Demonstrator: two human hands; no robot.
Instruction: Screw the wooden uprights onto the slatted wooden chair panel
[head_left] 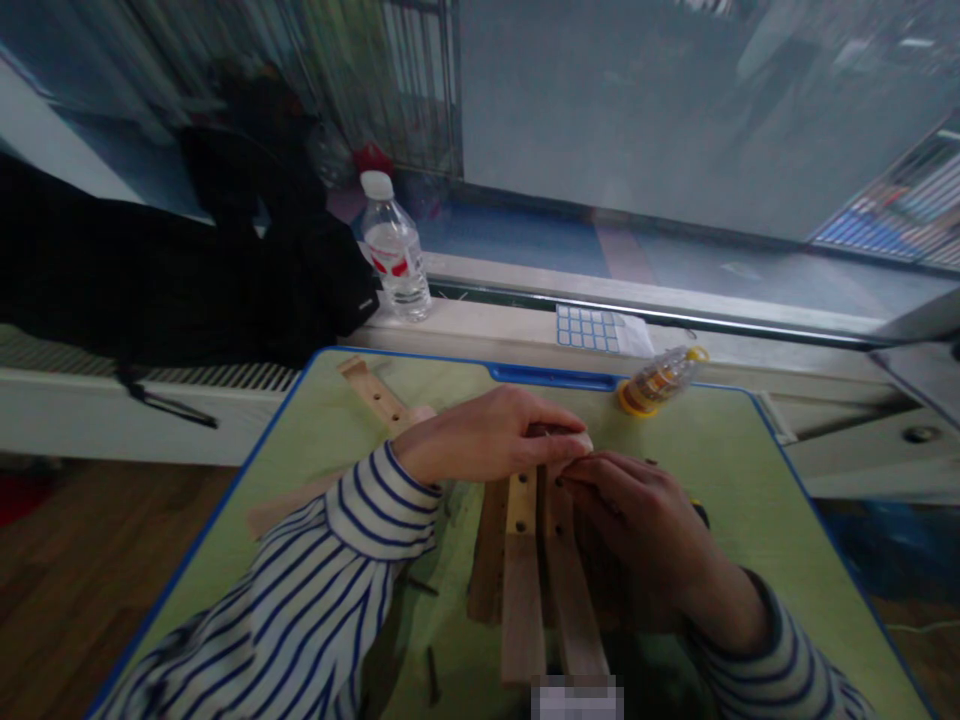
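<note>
Two pale wooden strips with drilled holes, the left wooden strip point(523, 610) and the right wooden strip point(576, 610), lie side by side, pointing away from me. A darker wooden piece point(489, 560) is beneath them. My left hand point(491, 435) reaches across from the left, its fingers closed over the far end of the strips. My right hand point(649, 510) is closed in a pinch at the right strip's edge, close to its upper hole. Whatever lies between those fingertips is hidden. Both hands nearly touch at the far end.
Another drilled wooden piece point(375, 393) lies at the table's far left, partly behind my left hand. Dark screws point(433, 675) lie near the strips. A yellow-capped clear container point(660, 385) stands at the back right. Beyond the table point(757, 450), a water bottle point(397, 260) stands on the sill.
</note>
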